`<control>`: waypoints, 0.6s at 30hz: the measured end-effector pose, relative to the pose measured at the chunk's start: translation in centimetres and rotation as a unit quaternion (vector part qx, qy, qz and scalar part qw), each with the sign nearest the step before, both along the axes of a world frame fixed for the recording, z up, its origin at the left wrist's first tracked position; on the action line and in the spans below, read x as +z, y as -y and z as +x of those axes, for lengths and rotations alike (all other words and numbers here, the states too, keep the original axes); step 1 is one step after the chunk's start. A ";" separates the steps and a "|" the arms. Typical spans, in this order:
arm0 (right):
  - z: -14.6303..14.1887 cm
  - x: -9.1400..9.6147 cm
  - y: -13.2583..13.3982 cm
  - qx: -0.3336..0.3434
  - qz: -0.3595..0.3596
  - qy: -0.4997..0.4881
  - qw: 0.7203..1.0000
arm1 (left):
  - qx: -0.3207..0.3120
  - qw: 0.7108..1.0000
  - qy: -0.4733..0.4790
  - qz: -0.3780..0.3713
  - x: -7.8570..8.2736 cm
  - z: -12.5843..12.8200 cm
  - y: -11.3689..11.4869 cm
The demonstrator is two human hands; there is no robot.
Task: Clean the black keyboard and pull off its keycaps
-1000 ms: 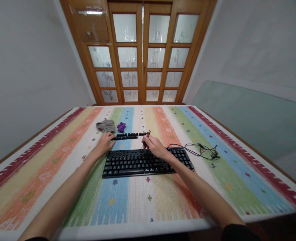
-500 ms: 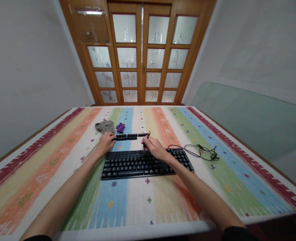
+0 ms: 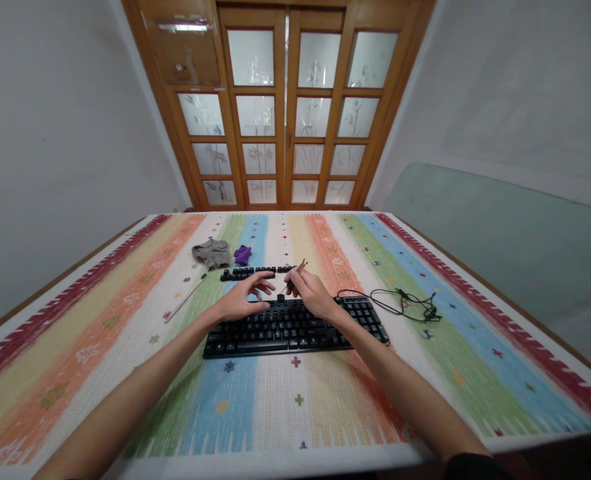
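Observation:
A black keyboard (image 3: pixel 295 330) lies across the striped cloth in front of me. My left hand (image 3: pixel 243 301) hovers over its upper left part, fingers apart and holding nothing I can see. My right hand (image 3: pixel 313 293) is at the keyboard's top edge, pinched on a thin brown tool (image 3: pixel 300 267) whose end sticks up past the fingers. A small black keycap (image 3: pixel 279 298) sits at the top row between the two hands. A row of loose black keycaps (image 3: pixel 250 272) lies on the cloth just beyond the keyboard.
A grey rag (image 3: pixel 211 252) and a small purple item (image 3: pixel 243 253) lie behind the keycap row. A thin stick (image 3: pixel 185 300) rests left of the keyboard. The keyboard's black cable (image 3: pixel 405 303) is bunched to the right. Wooden glazed doors (image 3: pixel 285 107) stand beyond the table.
My left hand has left the loose keycap row and moved right and nearer, over the keyboard's upper left. The thin stick on the left is now uncovered. My right hand stays in place.

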State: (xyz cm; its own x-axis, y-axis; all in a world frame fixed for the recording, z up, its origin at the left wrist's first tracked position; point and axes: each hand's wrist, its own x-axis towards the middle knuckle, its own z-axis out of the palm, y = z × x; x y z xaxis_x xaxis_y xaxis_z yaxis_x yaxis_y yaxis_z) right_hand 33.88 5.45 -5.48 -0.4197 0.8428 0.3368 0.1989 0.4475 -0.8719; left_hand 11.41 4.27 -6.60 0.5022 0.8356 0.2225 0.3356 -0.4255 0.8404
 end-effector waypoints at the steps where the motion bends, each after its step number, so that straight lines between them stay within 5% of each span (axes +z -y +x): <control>1: 0.0 0.0 0.0 0.003 0.003 -0.002 1.000 | -0.014 0.999 0.023 -0.025 0.1 0.8 0.3; 12: 1.2 -0.4 -0.1 -0.014 0.013 0.012 1.000 | 0.003 0.992 0.097 -0.082 -0.1 3.6 -0.1; 18: 1.4 -0.2 -0.1 -0.003 -0.001 0.005 1.000 | -0.030 0.974 0.141 -0.172 -0.6 4.4 -0.4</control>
